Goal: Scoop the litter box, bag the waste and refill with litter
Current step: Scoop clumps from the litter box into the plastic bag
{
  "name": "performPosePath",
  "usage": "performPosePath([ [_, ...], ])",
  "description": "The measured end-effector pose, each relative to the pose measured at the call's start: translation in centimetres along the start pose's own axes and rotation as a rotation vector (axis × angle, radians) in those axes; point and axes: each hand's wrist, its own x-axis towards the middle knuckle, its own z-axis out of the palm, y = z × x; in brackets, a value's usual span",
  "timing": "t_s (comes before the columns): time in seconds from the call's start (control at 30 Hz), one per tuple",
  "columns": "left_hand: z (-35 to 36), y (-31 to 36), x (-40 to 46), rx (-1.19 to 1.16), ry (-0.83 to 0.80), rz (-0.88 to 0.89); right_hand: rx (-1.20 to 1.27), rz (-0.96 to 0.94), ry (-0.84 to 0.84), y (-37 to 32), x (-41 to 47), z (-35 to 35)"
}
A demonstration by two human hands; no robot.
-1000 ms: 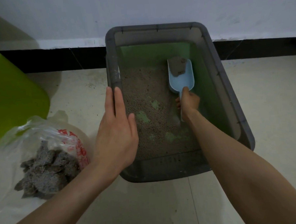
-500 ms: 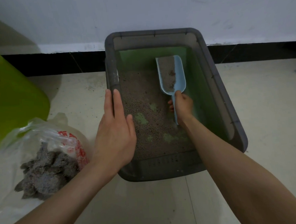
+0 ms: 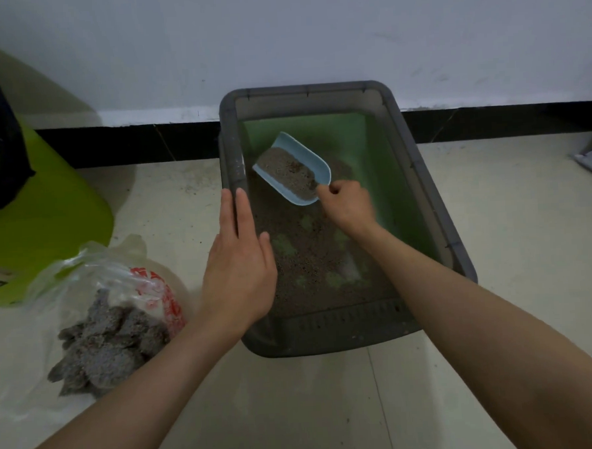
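Litter box (image 3: 433, 196), a grey tub with a green floor, stands on the pale tiles against the white wall, its far end at the black skirting; brown litter (image 3: 310, 268) covers the near and left part of the floor thinly, with green showing through in patches and a bare green strip along the right side; right hand (image 3: 346, 204) is curled round the handle of the blue scoop (image 3: 313, 161), which is inside the box near the left wall, mouth pointing up-left, loaded with litter; whether the scoop touches the floor of the box I cannot tell; left hand (image 3: 238, 261) lies flat with straight fingers on the left rim, fingertips pointing to the wall, holding nothing; a clear bag (image 3: 95, 279) with red print lies on the tiles just left of the box, with grey clumps (image 3: 102, 347) of waste in it; a lime-green container (image 3: 47, 216) stands behind the bag at the left edge.
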Motion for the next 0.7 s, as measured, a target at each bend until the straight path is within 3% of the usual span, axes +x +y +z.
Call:
performPosePath([
  [0.37,0.2,-0.2,0.1,-0.019,-0.008,-0.019,-0.41,-0.158,0.073,-1.5,0.0,-3.1],
  [0.7,0.3,-0.4,0.2,-0.005,0.001,-0.008,-0.529,-0.228,0.107,-1.5,-0.2,-3.6],
])
